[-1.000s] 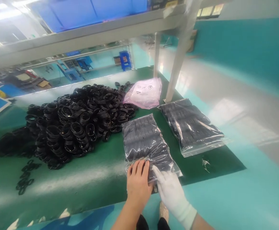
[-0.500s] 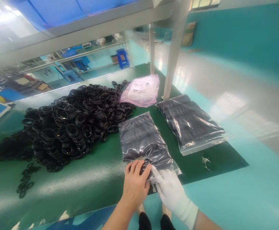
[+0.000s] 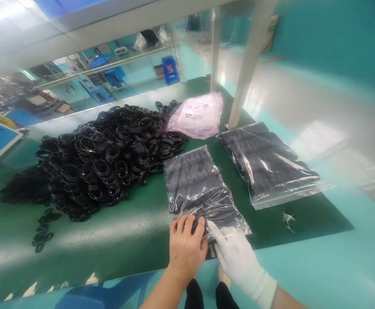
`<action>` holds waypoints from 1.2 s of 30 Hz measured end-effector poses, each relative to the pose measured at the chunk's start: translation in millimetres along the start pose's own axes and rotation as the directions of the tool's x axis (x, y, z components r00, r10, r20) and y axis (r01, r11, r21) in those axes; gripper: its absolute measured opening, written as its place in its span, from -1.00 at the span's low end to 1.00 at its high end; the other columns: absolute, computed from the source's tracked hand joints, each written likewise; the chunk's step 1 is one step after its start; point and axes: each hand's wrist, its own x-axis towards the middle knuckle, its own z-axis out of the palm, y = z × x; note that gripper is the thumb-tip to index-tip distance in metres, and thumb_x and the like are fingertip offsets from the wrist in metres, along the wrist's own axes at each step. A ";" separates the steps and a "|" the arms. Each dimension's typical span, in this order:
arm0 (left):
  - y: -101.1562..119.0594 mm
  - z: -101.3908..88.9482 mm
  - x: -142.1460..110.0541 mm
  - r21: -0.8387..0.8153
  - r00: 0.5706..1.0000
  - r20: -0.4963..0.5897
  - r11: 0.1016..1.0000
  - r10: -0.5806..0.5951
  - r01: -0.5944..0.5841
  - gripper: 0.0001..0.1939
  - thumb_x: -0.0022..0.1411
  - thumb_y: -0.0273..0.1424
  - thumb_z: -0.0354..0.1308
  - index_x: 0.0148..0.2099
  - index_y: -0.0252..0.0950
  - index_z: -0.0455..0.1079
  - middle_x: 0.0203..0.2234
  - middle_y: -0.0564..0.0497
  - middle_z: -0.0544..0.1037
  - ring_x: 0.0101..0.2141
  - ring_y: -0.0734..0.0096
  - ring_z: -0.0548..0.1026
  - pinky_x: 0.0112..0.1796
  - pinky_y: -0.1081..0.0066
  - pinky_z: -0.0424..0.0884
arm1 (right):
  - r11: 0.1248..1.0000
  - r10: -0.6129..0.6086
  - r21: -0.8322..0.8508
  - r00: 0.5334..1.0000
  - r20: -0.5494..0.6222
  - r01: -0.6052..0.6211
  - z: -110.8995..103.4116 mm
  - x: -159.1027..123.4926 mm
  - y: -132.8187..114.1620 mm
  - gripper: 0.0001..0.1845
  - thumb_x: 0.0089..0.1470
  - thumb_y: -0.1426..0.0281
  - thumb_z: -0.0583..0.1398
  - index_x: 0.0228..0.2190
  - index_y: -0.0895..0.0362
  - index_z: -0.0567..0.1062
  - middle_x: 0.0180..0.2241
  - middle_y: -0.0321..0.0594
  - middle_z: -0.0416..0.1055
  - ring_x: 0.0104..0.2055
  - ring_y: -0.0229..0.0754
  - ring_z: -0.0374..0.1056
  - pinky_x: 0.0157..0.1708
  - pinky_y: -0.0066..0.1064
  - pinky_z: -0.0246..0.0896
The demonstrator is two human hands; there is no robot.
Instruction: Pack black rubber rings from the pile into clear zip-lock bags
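Observation:
A clear plastic bag (image 3: pixel 200 184) packed with rows of black coiled rings lies flat at the table's near edge. My left hand (image 3: pixel 187 240), bare, has its fingers curled over the near end of this bag. Beside it my right hand (image 3: pixel 235 249), in a white glove, grips the bag's near edge, its index finger stretched forward along the plastic. The undersides of both hands are hidden. To the right lies a second filled clear bag (image 3: pixel 267 159). A big heap of black coiled rings (image 3: pixel 110 150) sits on the left.
The green table mat (image 3: pixel 110 244) has a torn front edge. A pink plastic bag (image 3: pixel 197 113) lies behind the filled bags, near a metal post (image 3: pixel 248 64). White scraps (image 3: pixel 288 220) lie at the right. A few loose black rings (image 3: pixel 42 234) are at the left.
The view has shifted, so the table's things appear slightly farther right. Both hands stay at the bag's near end. The dark piece by my left fingertips now shows less.

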 end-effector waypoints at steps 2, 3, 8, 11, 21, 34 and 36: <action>0.7 -0.6 2.0 -0.009 0.999 0.008 0.999 -0.031 0.031 -0.60 0.01 -0.42 0.10 -0.04 -0.20 0.33 -0.20 -0.07 0.41 -0.12 0.17 0.32 -0.09 0.17 0.22 | 1.000 -0.002 0.017 1.000 0.006 0.001 0.3 -0.7 0.8 -0.43 0.00 0.48 0.02 0.09 0.13 0.14 -0.35 -0.09 0.37 -0.29 -0.05 0.26 -0.23 -0.18 0.12; 0.8 -0.9 2.5 -0.013 0.999 0.015 0.999 -0.036 0.036 -0.59 0.00 -0.42 0.10 -0.03 -0.20 0.32 -0.20 -0.07 0.41 -0.11 0.17 0.32 -0.08 0.17 0.21 | 1.000 -0.001 0.026 1.000 0.008 0.001 0.6 -1.1 1.1 -0.43 0.00 0.47 0.01 0.10 0.12 0.13 -0.35 -0.09 0.38 -0.28 -0.05 0.26 -0.22 -0.17 0.12; 3.7 2.5 2.1 -0.008 0.999 0.010 0.999 -0.044 0.044 -0.60 -0.01 -0.44 0.12 -0.05 -0.20 0.32 -0.21 -0.07 0.41 -0.11 0.17 0.33 -0.11 0.16 0.21 | 0.998 -0.002 0.068 0.999 0.032 -0.001 2.4 -3.2 1.6 -0.39 -0.01 0.47 0.00 0.12 0.13 0.09 -0.30 -0.06 0.38 -0.26 -0.04 0.26 -0.22 -0.16 0.12; 10.3 8.3 3.5 0.013 0.994 -0.017 0.994 -0.109 0.109 -0.64 -0.03 -0.41 0.17 -0.11 -0.22 0.32 -0.22 -0.07 0.41 -0.12 0.16 0.33 -0.14 0.15 0.21 | 0.997 0.004 0.080 0.999 0.036 -0.007 1.8 -3.9 2.0 -0.37 -0.04 0.47 0.02 0.12 0.10 0.09 -0.26 -0.06 0.37 -0.28 -0.04 0.25 -0.22 -0.15 0.12; 8.2 -0.7 6.6 -0.056 0.987 0.066 0.987 -0.147 0.150 -0.51 -0.05 -0.45 0.17 -0.02 -0.25 0.21 -0.11 -0.08 0.36 -0.08 0.16 0.30 -0.10 0.14 0.21 | 0.998 -0.037 0.047 0.999 0.038 0.035 -1.5 -9.2 1.9 -0.35 -0.05 0.50 0.03 0.11 -0.05 0.10 -0.23 -0.08 0.33 -0.31 -0.10 0.21 -0.25 -0.22 0.07; -12.8 -17.9 -3.7 -0.303 0.970 -0.197 0.950 -0.140 0.076 -0.90 0.09 -0.53 0.01 -0.34 -0.26 0.31 -0.40 0.04 0.44 -0.29 0.45 0.39 -0.20 0.40 0.31 | 0.999 -0.023 -0.030 0.995 0.101 0.026 -11.7 -5.9 -3.4 -0.28 -0.10 0.53 0.05 0.12 -0.04 0.06 -0.25 -0.05 0.34 -0.25 -0.02 0.24 -0.28 -0.21 0.09; -11.7 -18.4 2.8 -0.263 0.979 -0.136 0.958 -0.153 0.113 -0.84 0.08 -0.51 0.03 -0.24 -0.25 0.32 -0.32 0.02 0.44 -0.24 0.41 0.38 -0.20 0.39 0.31 | 1.000 -0.014 -0.008 0.996 0.093 0.015 -11.3 -6.2 -4.4 -0.29 -0.10 0.54 0.05 0.11 -0.05 0.09 -0.23 -0.05 0.34 -0.24 -0.03 0.24 -0.26 -0.20 0.09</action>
